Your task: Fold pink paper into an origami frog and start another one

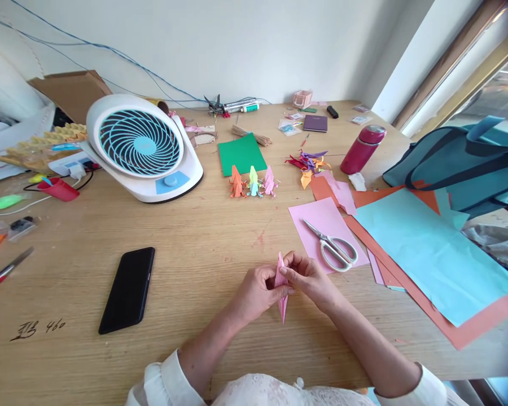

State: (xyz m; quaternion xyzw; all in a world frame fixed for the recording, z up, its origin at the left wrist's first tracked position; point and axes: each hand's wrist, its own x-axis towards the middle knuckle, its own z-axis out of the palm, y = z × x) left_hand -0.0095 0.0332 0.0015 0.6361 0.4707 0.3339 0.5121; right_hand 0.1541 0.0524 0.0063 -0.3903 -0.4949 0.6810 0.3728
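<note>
A narrow pink folded paper [283, 307], pointed at both ends, is held upright over the table close to my body. My left hand [257, 290] pinches it from the left, thumb across its lower half. From the other side my right hand [307, 279] grips its upper part between thumb and fingers. Just beyond my right hand, white-handled scissors [336, 254] lie on a pink paper sheet [305, 217]. Farther back stand three small origami figures: one orange [236, 183], one green and blue [254, 183], one pink [269, 181].
A black phone [127, 290] and a white fan [169, 183] are on the left. Behind the figures lies a green sheet [241, 153]. Blue paper [432, 254] over orange sheets, a red bottle [364, 148] and a teal bag [440, 152] occupy the right.
</note>
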